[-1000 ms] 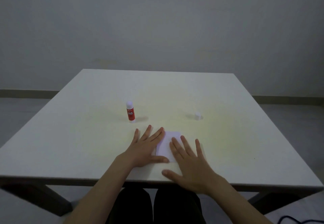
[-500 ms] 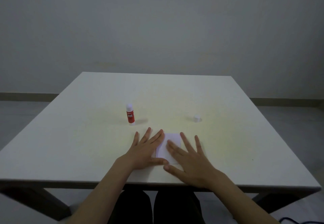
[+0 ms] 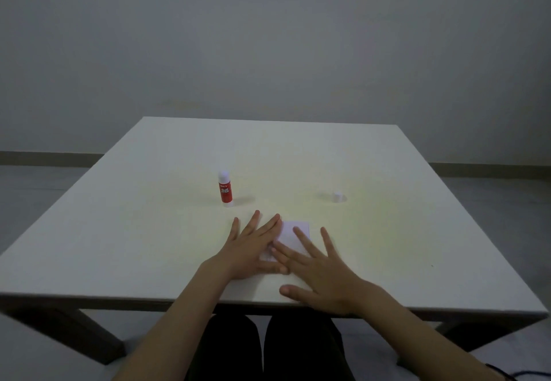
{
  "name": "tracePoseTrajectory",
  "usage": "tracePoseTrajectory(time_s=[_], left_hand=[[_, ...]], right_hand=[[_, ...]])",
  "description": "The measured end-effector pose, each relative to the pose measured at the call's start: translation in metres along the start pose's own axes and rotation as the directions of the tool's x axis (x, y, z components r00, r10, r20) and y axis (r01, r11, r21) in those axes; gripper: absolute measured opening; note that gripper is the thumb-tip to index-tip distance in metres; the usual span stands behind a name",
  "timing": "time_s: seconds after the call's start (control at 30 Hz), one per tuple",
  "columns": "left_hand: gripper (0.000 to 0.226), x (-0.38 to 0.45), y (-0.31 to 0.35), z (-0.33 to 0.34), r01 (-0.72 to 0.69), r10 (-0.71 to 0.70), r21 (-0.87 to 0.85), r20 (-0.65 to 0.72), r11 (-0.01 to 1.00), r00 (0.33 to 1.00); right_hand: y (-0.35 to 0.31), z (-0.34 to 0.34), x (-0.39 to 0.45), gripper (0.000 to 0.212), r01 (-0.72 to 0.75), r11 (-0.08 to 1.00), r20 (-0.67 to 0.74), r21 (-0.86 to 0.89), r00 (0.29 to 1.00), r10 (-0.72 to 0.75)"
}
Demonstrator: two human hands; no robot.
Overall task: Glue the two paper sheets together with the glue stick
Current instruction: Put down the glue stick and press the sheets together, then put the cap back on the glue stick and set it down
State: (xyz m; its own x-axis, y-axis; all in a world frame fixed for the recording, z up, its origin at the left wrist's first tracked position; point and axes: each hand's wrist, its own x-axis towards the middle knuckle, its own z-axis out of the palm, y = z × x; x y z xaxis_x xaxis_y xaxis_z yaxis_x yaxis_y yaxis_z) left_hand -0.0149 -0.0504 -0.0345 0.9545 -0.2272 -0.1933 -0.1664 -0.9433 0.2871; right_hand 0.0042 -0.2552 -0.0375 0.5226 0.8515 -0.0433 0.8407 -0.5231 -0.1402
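Note:
A small white paper [image 3: 293, 231] lies flat near the front middle of the table; I cannot tell whether it is one sheet or two stacked. My left hand [image 3: 250, 248] lies flat, fingers spread, on the paper's left part. My right hand [image 3: 316, 267] lies flat with spread fingers on its right and near part. The hands hide much of the paper. A red glue stick [image 3: 225, 190] with a white top stands upright behind my left hand, apart from it. Its white cap [image 3: 337, 196] sits alone to the right, behind my right hand.
The white table [image 3: 119, 231] has its front edge just below my wrists. A grey wall and a dark skirting board lie beyond the far edge. My dark-clad legs show under the table.
My right hand has slid leftward over the paper, its fingers now meeting my left hand. The left hand has barely moved. The view has shifted slightly.

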Motion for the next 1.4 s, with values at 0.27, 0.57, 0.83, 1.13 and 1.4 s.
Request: tracePoseTrajectory(time_s=[0.27, 0.57, 0.83, 1.13, 1.4], left_hand=[[0.103, 0.000, 0.000, 0.001, 0.013, -0.013, -0.041, -0.010, 0.999, 1.000], [0.103, 0.001, -0.001, 0.003, 0.009, -0.010, -0.042, -0.019, 0.999, 1.000], [0.105, 0.005, -0.005, 0.008, 0.018, -0.019, -0.042, -0.039, 0.999, 0.999], [0.101, 0.003, -0.006, 0.009, 0.024, -0.027, -0.039, -0.060, 0.999, 0.998], [0.057, -0.016, 0.001, -0.006, -0.055, -0.275, -0.645, -0.399, 0.762, 0.875]], right_hand=[[0.014, -0.019, 0.013, 0.073, -0.132, 0.991, -0.003, -0.035, 0.991, 0.132], [0.027, -0.017, 0.005, 0.070, -0.107, 0.993, -0.001, -0.053, 0.994, 0.107], [0.023, -0.017, 0.007, 0.078, -0.169, 0.984, 0.001, -0.053, 0.986, 0.169], [-0.007, -0.003, -0.011, 0.083, -0.207, 0.978, -0.002, -0.012, 0.978, 0.207], [-0.005, 0.000, -0.012, 0.075, -0.202, 0.978, -0.045, 0.048, 0.978, 0.204]])
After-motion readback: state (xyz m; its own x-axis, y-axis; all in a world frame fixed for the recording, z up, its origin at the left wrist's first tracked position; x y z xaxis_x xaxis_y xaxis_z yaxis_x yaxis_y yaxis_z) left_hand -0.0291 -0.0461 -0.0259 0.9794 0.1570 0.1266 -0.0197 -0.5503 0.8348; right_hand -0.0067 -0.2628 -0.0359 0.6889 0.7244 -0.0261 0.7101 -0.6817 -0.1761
